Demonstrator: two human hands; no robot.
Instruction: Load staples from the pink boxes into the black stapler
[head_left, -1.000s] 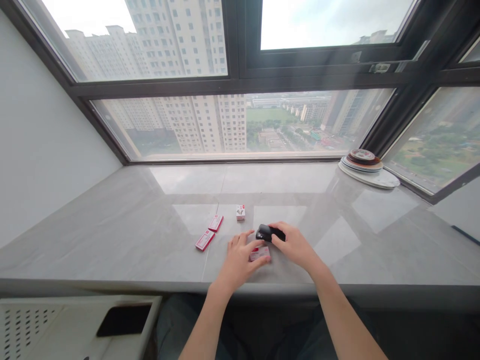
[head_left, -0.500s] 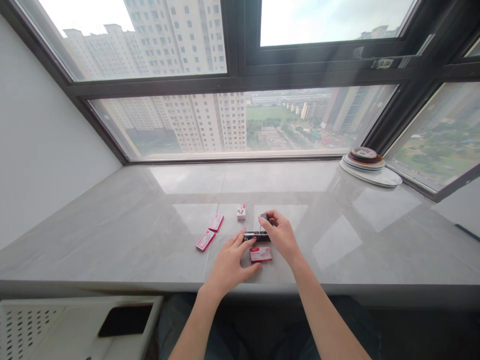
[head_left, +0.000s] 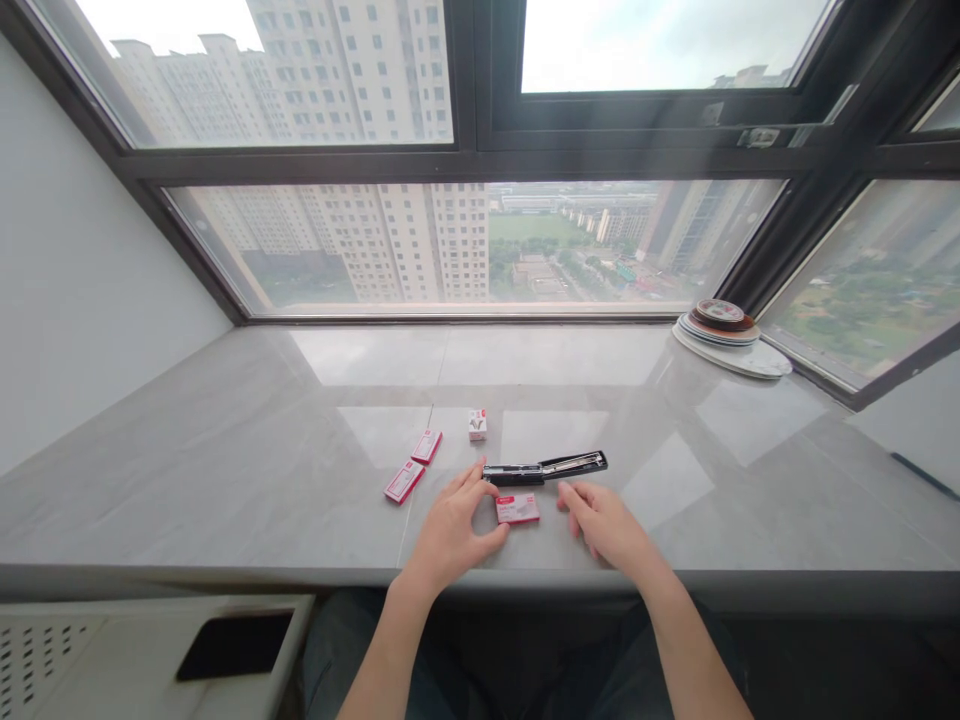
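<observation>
the black stapler (head_left: 525, 475) lies opened out on the counter (head_left: 262, 450), just beyond a red-and-white box (head_left: 517, 509); the left hand (head_left: 456, 520) has its fingers spread, fingertips at the stapler's left end, thumb apart beside the box; the right hand (head_left: 604, 525) is clear of the stapler, fingers curled, and whether they hold anything small cannot be told; the stapler could skid or swivel on the glossy surface if pushed from its unheld right end; its hinged halves could pinch a fingertip if swung together; a careless left thumb could knock the box toward the near edge
</observation>
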